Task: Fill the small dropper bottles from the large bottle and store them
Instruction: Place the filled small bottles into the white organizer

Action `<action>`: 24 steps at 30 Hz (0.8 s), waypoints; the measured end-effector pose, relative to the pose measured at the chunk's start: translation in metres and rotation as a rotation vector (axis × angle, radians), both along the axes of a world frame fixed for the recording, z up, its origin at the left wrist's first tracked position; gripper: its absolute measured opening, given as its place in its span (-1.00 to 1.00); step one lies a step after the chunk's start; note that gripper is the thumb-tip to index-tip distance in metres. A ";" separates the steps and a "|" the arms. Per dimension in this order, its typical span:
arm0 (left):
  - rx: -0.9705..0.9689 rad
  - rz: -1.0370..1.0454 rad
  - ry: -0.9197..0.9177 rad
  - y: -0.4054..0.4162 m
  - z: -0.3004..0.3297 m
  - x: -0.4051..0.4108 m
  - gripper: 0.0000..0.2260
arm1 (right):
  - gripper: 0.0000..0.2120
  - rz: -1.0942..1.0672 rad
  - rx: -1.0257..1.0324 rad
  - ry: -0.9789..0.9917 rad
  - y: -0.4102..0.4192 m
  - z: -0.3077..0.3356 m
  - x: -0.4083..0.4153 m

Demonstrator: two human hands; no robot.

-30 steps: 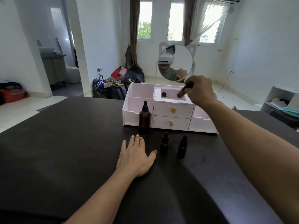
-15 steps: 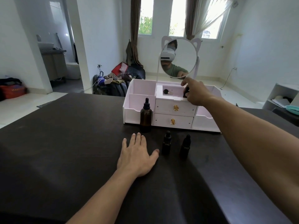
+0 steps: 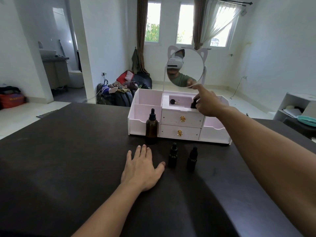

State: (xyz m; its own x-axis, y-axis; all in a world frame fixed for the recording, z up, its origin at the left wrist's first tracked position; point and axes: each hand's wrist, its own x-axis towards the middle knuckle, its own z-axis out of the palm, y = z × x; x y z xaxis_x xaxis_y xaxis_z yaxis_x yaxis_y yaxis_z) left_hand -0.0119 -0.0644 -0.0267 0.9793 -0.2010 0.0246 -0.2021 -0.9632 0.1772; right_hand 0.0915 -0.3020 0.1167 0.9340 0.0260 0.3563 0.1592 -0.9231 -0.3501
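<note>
Dark and matte, the surface (image 3: pixel 68 159) carries a white organizer (image 3: pixel 181 117) with two drawers, open side bins and a round cat-eared mirror (image 3: pixel 186 67) standing on top; behind it we see a bright room with three windows and a heap of bags on the floor. Our left hand (image 3: pixel 142 168) lies flat on the surface, palm down and fingers spread, holding nothing. Just beside its thumb stand two small dropper bottles (image 3: pixel 172 155), upright and a little apart from each other, and the large bottle (image 3: pixel 151 126), amber with a black dropper cap, stands upright against the organizer's front, near the left bin. Our right hand (image 3: pixel 207 104) reaches over the organizer's top compartment, index finger stretched out toward the mirror's lower edge, the other fingers pinching a third small dropper bottle (image 3: pixel 193 104) that stands upright inside the compartment at its right end. A black-capped dropper (image 3: pixel 173 101) lies in the same compartment, toward its left.
</note>
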 end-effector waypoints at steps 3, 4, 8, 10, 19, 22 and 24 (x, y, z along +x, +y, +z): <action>0.006 0.003 -0.001 0.000 0.000 0.001 -0.29 | -0.47 -0.033 0.037 -0.125 -0.005 -0.002 -0.016; 0.010 0.001 0.003 0.000 -0.001 0.001 -0.29 | -0.55 -0.027 0.040 -0.173 -0.005 -0.003 -0.025; 0.026 0.004 0.019 -0.001 0.000 0.002 -0.29 | -0.66 0.152 0.032 0.039 0.002 -0.007 -0.077; 0.029 0.007 0.024 -0.002 0.000 0.002 -0.29 | -0.63 0.265 0.036 0.278 0.006 -0.012 -0.102; 0.023 0.010 0.014 -0.001 -0.001 0.001 -0.29 | -0.80 0.291 -0.230 0.355 0.020 -0.039 -0.119; 0.023 0.005 0.002 -0.001 -0.001 0.000 -0.29 | -0.85 0.240 -0.235 0.292 0.021 -0.031 -0.114; 0.027 0.002 0.004 -0.001 -0.001 0.000 -0.29 | -0.86 0.214 -0.198 0.198 0.023 -0.016 -0.108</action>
State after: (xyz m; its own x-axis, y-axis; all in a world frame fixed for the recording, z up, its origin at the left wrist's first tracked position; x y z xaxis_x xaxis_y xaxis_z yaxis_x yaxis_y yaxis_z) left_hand -0.0116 -0.0653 -0.0273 0.9798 -0.1996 0.0151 -0.1995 -0.9681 0.1515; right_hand -0.0166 -0.2790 0.1003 0.9505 0.2790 0.1370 0.3031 -0.9293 -0.2108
